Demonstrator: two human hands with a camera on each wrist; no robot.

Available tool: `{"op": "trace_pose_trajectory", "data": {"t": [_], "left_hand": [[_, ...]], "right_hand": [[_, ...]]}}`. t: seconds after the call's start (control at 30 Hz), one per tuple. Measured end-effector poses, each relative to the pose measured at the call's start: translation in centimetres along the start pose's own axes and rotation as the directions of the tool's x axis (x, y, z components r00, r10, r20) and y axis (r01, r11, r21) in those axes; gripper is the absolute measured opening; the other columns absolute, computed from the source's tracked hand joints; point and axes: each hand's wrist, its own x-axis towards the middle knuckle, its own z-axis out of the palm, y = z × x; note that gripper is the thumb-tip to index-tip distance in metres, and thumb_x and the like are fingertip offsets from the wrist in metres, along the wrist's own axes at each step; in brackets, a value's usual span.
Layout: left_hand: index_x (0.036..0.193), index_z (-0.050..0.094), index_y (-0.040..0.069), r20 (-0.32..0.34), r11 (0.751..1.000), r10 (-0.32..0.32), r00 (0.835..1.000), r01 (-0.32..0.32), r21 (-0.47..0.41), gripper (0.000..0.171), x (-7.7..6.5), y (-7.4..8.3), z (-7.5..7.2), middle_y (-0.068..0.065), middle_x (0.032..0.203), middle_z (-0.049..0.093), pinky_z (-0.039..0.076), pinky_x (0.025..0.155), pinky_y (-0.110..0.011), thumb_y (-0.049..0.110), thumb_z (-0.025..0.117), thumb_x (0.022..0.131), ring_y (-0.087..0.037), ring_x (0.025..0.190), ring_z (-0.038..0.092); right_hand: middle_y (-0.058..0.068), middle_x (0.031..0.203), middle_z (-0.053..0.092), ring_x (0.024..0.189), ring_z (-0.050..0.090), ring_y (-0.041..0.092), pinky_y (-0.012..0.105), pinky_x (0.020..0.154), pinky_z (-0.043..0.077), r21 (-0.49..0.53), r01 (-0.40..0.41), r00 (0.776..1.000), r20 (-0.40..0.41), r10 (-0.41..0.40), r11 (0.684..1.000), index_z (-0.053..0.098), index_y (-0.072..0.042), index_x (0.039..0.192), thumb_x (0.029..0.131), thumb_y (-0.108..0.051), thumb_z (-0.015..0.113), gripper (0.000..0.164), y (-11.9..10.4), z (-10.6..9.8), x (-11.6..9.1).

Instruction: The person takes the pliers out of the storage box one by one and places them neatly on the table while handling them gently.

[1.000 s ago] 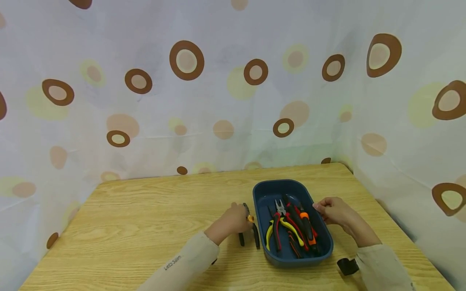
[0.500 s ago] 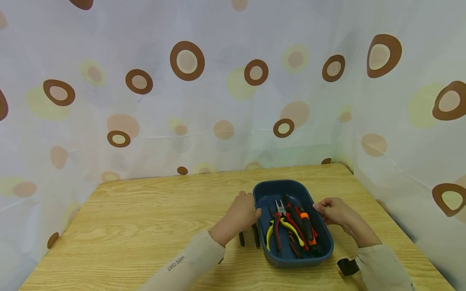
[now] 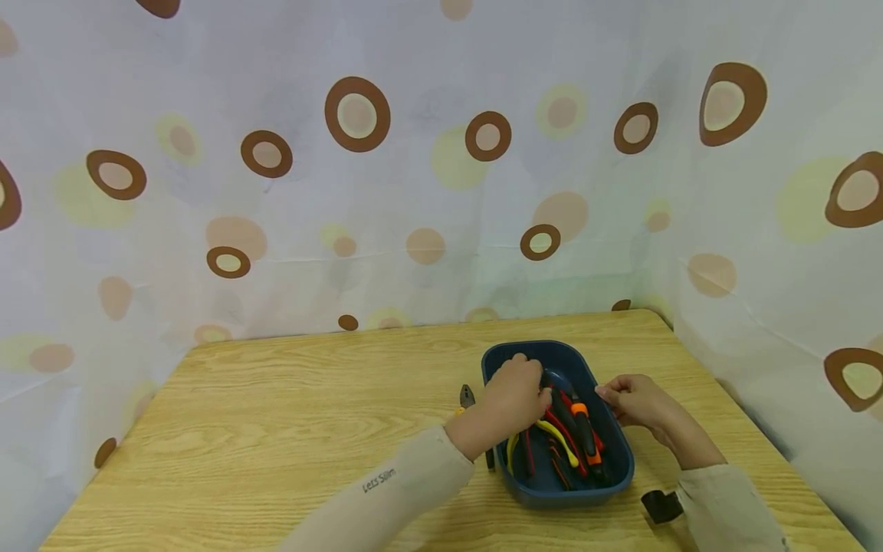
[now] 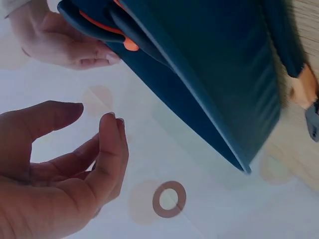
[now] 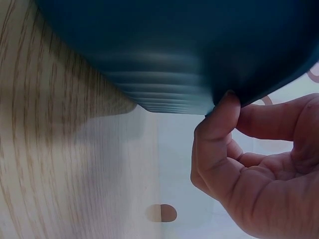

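Note:
A dark blue plastic box [image 3: 545, 494] holds several pliers with red, yellow, black and orange handles, such as the orange-and-black ones [image 3: 582, 429]. My right hand [image 3: 638, 402] pinches the box's right rim between thumb and fingers, which the right wrist view shows close up. Over the box's left part hangs my left hand [image 3: 513, 395], covering some of the pliers in the head view. In the left wrist view its fingers are loosely bent, the thumb apart from them, with nothing between. Outside the box, on its left side, lie pliers with a dark head [image 3: 467, 395] and orange near the joint, partly behind my left forearm.
The box stands on a wood-grain table [image 3: 276, 429], toward its right side. A black object [image 3: 661, 506] sits at my right sleeve's cuff. A pale curtain [image 3: 386, 192] with brown and yellow ring patterns rises behind the table and along its right side.
My left hand has let go of the pliers lying left of the box and moved right, over the box. The right hand stays at the rim.

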Motion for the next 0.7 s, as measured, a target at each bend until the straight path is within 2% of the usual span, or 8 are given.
{"op": "trace_pose_trajectory", "data": {"t": [0.07, 0.17, 0.23, 0.3, 0.4, 0.5, 0.6, 0.7], "left_hand": [[0.077, 0.056, 0.013, 0.016, 0.999, 0.031, 0.999, -0.032, 0.014, 0.015, 0.6, 0.7, 0.4, 0.001, 0.076, 0.045, 0.034, 0.054, -0.02, 0.024, 0.054, 0.088, -0.01, 0.063, 0.041], [0.089, 0.061, 0.013, 0.062, 0.997, 0.073, 0.995, -0.075, 0.027, 0.013, 1.6, 1.6, 1.1, 0.003, 0.083, 0.049, 0.036, 0.055, -0.017, 0.025, 0.054, 0.088, -0.007, 0.067, 0.044], [0.099, 0.061, 0.014, 0.112, 0.994, 0.094, 0.989, -0.099, 0.039, 0.017, 2.1, 2.2, 1.4, 0.005, 0.089, 0.051, 0.037, 0.058, -0.015, 0.025, 0.054, 0.088, -0.005, 0.072, 0.046], [0.102, 0.061, 0.015, 0.168, 0.989, 0.124, 0.978, -0.135, 0.058, 0.018, 2.6, 2.8, 1.7, 0.005, 0.093, 0.052, 0.038, 0.058, -0.014, 0.025, 0.054, 0.089, -0.004, 0.073, 0.047], [0.091, 0.06, 0.016, 0.247, 0.975, 0.173, 0.953, -0.201, 0.093, 0.011, 3.2, 3.6, 2.1, 0.006, 0.088, 0.05, 0.036, 0.054, -0.015, 0.023, 0.051, 0.09, -0.005, 0.065, 0.044], [0.076, 0.056, 0.016, 0.309, 0.961, 0.21, 0.927, -0.254, 0.108, 0.018, 3.5, 4.0, 2.5, 0.005, 0.073, 0.045, 0.032, 0.048, -0.016, 0.02, 0.048, 0.091, -0.006, 0.054, 0.04], [0.069, 0.054, 0.017, 0.348, 0.951, 0.208, 0.914, -0.272, 0.147, 0.024, 3.6, 4.2, 2.8, 0.006, 0.065, 0.041, 0.032, 0.048, -0.016, 0.02, 0.047, 0.092, -0.006, 0.051, 0.04], [0.075, 0.057, 0.02, 0.363, 0.943, 0.185, 0.913, -0.269, 0.195, 0.019, 3.5, 4.2, 3.0, 0.008, 0.068, 0.045, 0.035, 0.053, -0.016, 0.023, 0.048, 0.092, -0.005, 0.057, 0.045]], "right_hand": [[0.007, 0.075, 0.051, 0.067, 0.052, 0.016, 0.03, 0.062, 0.048, 0.005, -0.002, 1.0, 0.0, 0.002, 1.0, 0.049, 0.01, 0.1, 0.092, -0.021, 0.046, 0.032, -0.1, 0.0, 0.0], [0.007, 0.075, 0.052, 0.067, 0.053, 0.016, 0.031, 0.061, 0.048, 0.007, -0.002, 1.0, 0.006, 0.002, 1.0, 0.049, 0.011, 0.1, 0.093, -0.02, 0.045, 0.032, -0.1, 0.0, 0.0], [0.007, 0.075, 0.052, 0.066, 0.054, 0.016, 0.031, 0.061, 0.048, 0.01, -0.003, 1.0, 0.01, 0.003, 1.0, 0.048, 0.011, 0.1, 0.093, -0.02, 0.045, 0.032, -0.1, 0.0, 0.0], [0.007, 0.076, 0.053, 0.066, 0.055, 0.016, 0.031, 0.062, 0.048, 0.013, -0.003, 1.0, 0.015, 0.003, 1.0, 0.048, 0.012, 0.101, 0.093, -0.019, 0.044, 0.032, 0.0, -0.1, 0.0], [0.008, 0.078, 0.053, 0.067, 0.055, 0.016, 0.031, 0.062, 0.048, 0.014, 0.013, 1.0, 0.024, -0.013, 1.0, 0.047, 0.014, 0.103, 0.094, -0.017, 0.042, 0.032, 0.1, -0.2, 0.0], [0.008, 0.08, 0.053, 0.068, 0.054, 0.016, 0.03, 0.062, 0.048, 0.008, 0.023, 0.999, 0.028, -0.023, 1.0, 0.046, 0.014, 0.104, 0.094, -0.014, 0.039, 0.031, 0.1, -0.3, -0.1], [0.008, 0.079, 0.054, 0.068, 0.054, 0.015, 0.03, 0.062, 0.048, 0.012, 0.024, 0.999, 0.03, -0.025, 1.0, 0.046, 0.014, 0.104, 0.094, -0.014, 0.04, 0.031, 0.0, -0.3, -0.1], [0.007, 0.078, 0.054, 0.068, 0.055, 0.015, 0.03, 0.062, 0.048, 0.016, 0.024, 0.999, 0.03, -0.024, 1.0, 0.047, 0.013, 0.102, 0.094, -0.016, 0.042, 0.031, 0.0, -0.2, -0.1]]}}
